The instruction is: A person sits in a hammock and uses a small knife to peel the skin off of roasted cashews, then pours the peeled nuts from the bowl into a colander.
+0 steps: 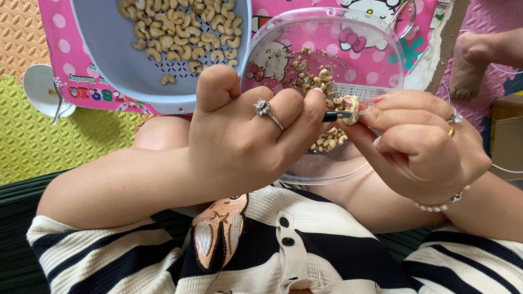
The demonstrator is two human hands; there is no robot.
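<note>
Together, a small knife [333, 116] is gripped by the left hand [245, 141] and a cashew [352, 109] is pinched by the right hand [419, 147] over a clear bowl [327, 169].

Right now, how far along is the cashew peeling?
Done: a good pile of pale peeled cashews sits in the grey perforated tray. In hand: the right hand holds one cashew while the left hand works it with a small dark-handled tool. Left: a scatter of nuts and skins in the clear tub.
</note>
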